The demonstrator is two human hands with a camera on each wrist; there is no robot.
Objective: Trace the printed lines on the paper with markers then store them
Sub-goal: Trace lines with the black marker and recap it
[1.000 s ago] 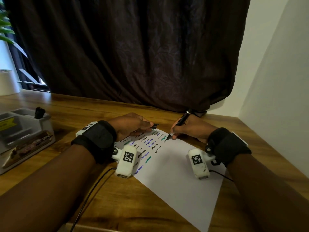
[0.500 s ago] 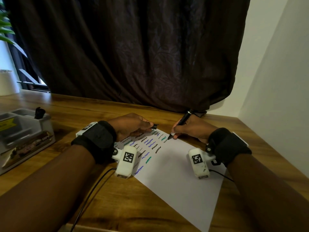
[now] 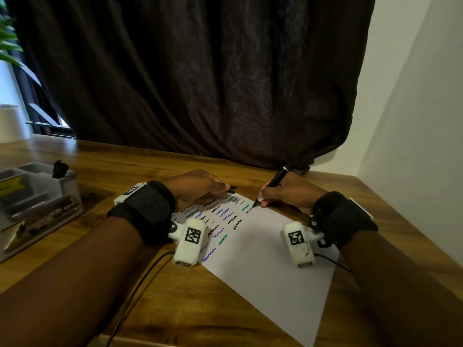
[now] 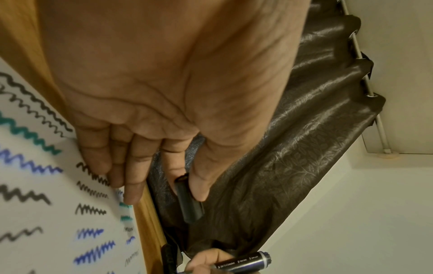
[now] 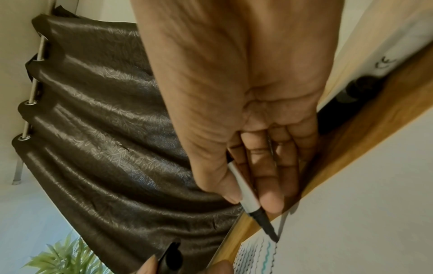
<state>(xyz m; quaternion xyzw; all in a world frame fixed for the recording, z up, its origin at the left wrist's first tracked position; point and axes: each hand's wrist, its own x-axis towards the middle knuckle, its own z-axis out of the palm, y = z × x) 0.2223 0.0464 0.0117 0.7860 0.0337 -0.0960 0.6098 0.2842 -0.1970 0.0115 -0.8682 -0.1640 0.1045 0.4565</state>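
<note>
A white paper (image 3: 263, 256) lies angled on the wooden table, its far corner covered with zigzag lines (image 3: 226, 216) in black, blue and teal. My right hand (image 3: 285, 194) grips a black marker (image 3: 274, 181) like a pen, its tip (image 5: 273, 235) touching the paper at a zigzag near the far edge. My left hand (image 3: 200, 189) rests its fingers (image 4: 131, 178) on the paper's far corner and pinches the marker's black cap (image 4: 188, 200) between thumb and forefinger.
A grey organizer tray (image 3: 32, 206) stands at the left on the table, with a dark object (image 3: 59, 169) sticking up from a rear slot. A dark curtain (image 3: 200, 78) hangs behind the table. A white wall (image 3: 413, 121) closes the right side. A cable (image 3: 135, 296) trails from my left wrist.
The marker tip has shifted slightly along the zigzag near the paper's far edge. My left hand has stayed put with the cap.
</note>
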